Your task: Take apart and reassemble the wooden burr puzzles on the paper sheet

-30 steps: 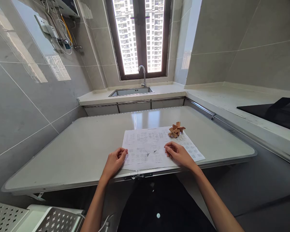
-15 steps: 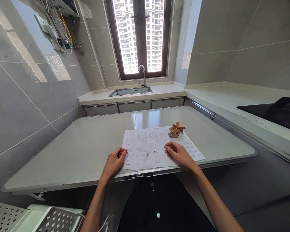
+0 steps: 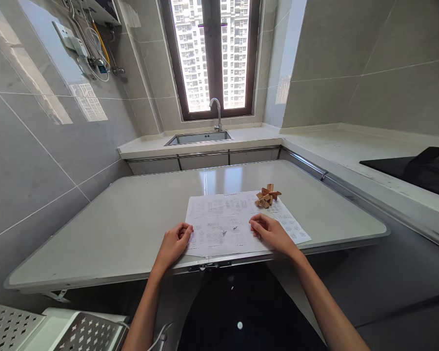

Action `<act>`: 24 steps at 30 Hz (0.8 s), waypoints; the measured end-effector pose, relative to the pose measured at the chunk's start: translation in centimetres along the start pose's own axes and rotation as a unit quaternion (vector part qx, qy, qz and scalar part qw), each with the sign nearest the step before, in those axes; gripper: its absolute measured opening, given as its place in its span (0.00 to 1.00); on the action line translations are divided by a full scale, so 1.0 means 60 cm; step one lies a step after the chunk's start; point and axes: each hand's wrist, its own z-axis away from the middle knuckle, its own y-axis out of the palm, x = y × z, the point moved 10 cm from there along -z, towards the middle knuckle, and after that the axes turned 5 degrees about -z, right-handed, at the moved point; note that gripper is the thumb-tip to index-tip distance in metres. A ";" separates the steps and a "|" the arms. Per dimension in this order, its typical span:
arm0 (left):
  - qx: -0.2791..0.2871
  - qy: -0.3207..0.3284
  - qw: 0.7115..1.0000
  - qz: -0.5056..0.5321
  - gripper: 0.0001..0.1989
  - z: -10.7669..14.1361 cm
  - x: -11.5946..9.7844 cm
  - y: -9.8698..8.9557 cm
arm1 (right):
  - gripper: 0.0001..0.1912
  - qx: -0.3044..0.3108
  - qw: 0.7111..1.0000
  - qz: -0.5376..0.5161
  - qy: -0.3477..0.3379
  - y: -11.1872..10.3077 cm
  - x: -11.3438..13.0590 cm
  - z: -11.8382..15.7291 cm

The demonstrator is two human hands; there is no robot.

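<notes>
A printed sheet of paper (image 3: 219,209) lies flat on the table, covered in rows of small diagrams too fine to read. At its left edge is my left hand (image 3: 173,243), fingers curled and the thumb and forefinger closed at the paper's margin. My right hand (image 3: 272,235) rests on the sheet's right part with its fingers curled in, and nothing shows in them. Just beyond it, a wooden interlocking puzzle (image 3: 268,196) with several jutting brown bars sits on the paper's upper right corner, apart from both hands. Two small dark marks or scraps show mid-sheet.
The pale folding table (image 3: 106,234) has a seam and a latch (image 3: 209,266) at its near edge. Behind it are a sink (image 3: 199,138) and a faucet (image 3: 216,114) under a window. A black cooktop (image 3: 406,170) lies on the right counter; a perforated white appliance (image 3: 88,331) stands lower left.
</notes>
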 end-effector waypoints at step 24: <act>-0.006 0.000 1.000 0.002 0.21 -0.001 0.004 0.000 | 0.23 -0.003 1.000 0.002 -0.001 -0.001 -0.005 -0.001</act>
